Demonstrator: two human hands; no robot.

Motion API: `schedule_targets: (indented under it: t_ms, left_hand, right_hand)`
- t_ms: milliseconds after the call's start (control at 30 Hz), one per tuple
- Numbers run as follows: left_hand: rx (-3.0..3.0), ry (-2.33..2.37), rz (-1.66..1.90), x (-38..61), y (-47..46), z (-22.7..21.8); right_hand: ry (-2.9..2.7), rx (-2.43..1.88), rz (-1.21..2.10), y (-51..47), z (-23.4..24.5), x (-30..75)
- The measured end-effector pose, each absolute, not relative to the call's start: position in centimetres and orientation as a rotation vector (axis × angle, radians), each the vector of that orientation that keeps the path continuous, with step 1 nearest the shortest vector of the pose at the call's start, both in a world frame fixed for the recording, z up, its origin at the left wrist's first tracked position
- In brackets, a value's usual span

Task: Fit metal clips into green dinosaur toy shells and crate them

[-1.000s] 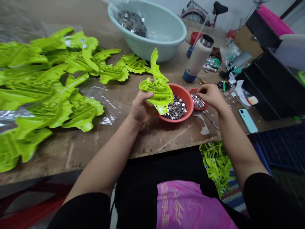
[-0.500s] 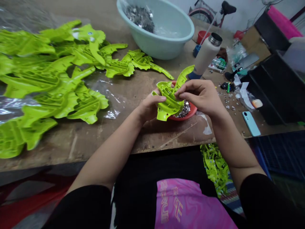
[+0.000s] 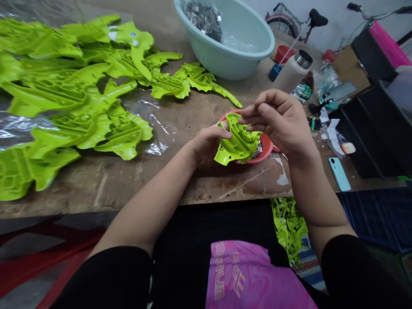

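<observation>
My left hand (image 3: 207, 143) grips a lime-green plastic toy shell (image 3: 237, 143) from below, ribbed inner side up, over a red bowl (image 3: 264, 148) of small silvery metal pieces. My right hand (image 3: 283, 122) is above the shell with its fingertips pinched together against the shell's top edge; what they pinch is too small to make out. A big pile of the same green shells (image 3: 71, 94) lies on clear plastic at the left of the wooden table (image 3: 167, 180).
A pale-green basin (image 3: 231, 51) with a bag of metal pieces stands at the back. A white flask (image 3: 292, 71), a phone (image 3: 336, 173), small clutter and black trays (image 3: 376, 124) are at the right. More green shells (image 3: 288, 223) lie on the floor under the table edge.
My right hand left the small red dish, came over the shell and now pinches at its top edge. The left hand has turned the shell and tilted it lower over the red bowl.
</observation>
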State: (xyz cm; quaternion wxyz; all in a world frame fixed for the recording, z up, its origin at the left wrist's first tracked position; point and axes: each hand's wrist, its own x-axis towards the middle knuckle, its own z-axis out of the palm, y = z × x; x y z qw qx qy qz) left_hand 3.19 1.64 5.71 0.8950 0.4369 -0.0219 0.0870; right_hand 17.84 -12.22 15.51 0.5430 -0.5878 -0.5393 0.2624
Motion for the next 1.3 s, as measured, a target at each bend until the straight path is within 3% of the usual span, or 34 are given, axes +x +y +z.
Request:
schedule_targets:
  t_ms: [133,333,1300]
  left_hand:
    - [0.869,-0.112,0.122,3.6,2.3,4.6]
    - [0.905,-0.120,0.106,3.7,2.3,4.9]
    - [0.865,-0.137,0.107,3.4,1.6,5.5]
  right_hand:
    - [-1.605,-1.664,0.204,-11.5,15.5,17.7]
    - [-1.829,-1.731,0.023,-11.3,14.7,18.4]
    - [-1.761,-1.737,-0.234,-13.1,13.2,19.4]
